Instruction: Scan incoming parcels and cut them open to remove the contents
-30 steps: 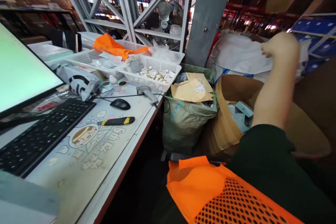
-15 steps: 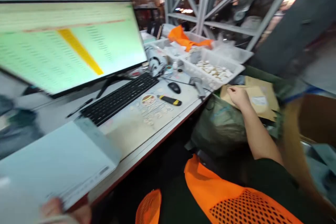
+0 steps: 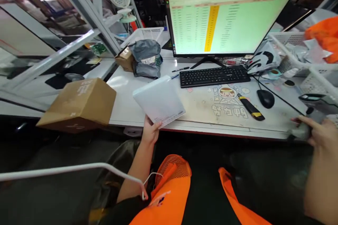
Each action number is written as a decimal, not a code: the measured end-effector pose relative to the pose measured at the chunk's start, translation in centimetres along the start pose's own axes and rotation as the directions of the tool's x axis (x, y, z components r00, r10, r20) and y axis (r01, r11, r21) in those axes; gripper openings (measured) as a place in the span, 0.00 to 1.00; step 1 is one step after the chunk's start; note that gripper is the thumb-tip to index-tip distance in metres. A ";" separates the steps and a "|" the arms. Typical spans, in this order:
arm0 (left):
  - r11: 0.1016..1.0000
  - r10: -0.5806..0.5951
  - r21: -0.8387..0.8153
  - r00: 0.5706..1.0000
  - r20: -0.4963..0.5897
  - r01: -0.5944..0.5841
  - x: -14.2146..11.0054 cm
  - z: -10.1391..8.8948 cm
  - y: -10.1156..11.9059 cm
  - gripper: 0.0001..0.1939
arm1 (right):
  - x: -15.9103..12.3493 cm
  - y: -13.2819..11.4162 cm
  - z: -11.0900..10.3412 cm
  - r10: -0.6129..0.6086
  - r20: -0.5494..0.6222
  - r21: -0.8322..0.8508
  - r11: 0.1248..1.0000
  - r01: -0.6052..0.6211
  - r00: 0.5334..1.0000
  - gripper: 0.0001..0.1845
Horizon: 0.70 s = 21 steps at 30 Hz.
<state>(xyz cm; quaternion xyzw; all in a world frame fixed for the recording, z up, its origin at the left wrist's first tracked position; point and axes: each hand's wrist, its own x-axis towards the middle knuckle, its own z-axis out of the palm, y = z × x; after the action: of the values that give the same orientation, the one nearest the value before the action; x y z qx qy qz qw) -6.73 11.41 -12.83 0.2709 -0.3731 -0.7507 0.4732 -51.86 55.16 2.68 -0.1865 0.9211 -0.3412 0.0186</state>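
My left hand (image 3: 151,132) grips the near corner of a flat white box (image 3: 159,100) that rests tilted on the front edge of the white desk (image 3: 126,105). At the desk's right end my right hand (image 3: 315,132) is closed round the grey handle of a barcode scanner (image 3: 314,103), whose head points away over the desk. Between the two hands lie a black keyboard (image 3: 214,75), a black-and-yellow utility knife (image 3: 250,107) and a black mouse (image 3: 265,97).
A monitor (image 3: 227,14) with a green spreadsheet stands behind the keyboard. A brown cardboard box (image 3: 79,104) overhangs the desk's left end, with a grey mailer bag (image 3: 146,58) behind it. White baskets (image 3: 295,47) and orange cloth (image 3: 323,35) fill the right. A white rail (image 3: 71,169) crosses low left.
The view swung left from the sacks beside the desk to the desk front. My right hand left the brown envelopes and now grips the scanner. My left hand still holds the white box.
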 end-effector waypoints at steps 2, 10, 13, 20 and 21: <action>0.998 0.059 0.037 0.998 -0.009 -0.058 0.1 1.1 -0.8 0.45 | -4.2 -3.3 2.4 0.043 0.035 0.369 0.928 -0.053 0.998 0.20; 0.958 0.206 0.201 0.979 0.017 -0.205 -0.6 8.3 -3.9 0.49 | -15.4 -16.3 15.9 -0.207 0.472 0.267 0.960 0.084 0.857 0.26; 0.957 0.203 0.205 0.978 0.042 -0.207 -1.0 8.3 -4.1 0.49 | -15.8 -16.2 16.0 -0.256 0.437 0.297 0.946 0.130 0.863 0.29; 0.926 0.258 0.312 0.959 -0.113 -0.212 0.7 1.3 -3.3 0.47 | -10.2 -8.5 6.9 0.189 -0.023 0.171 0.968 -0.182 0.982 0.33; 0.921 0.275 0.321 0.953 -0.130 -0.222 0.9 0.5 -3.2 0.46 | -9.5 -7.9 5.8 0.214 -0.082 0.197 0.961 -0.195 0.973 0.33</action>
<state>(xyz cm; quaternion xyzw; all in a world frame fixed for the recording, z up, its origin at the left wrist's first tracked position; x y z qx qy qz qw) -9.14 11.59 -15.24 0.3542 -0.4726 -0.5920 0.5484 -39.46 49.46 2.41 -0.0698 0.8990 -0.4318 0.0238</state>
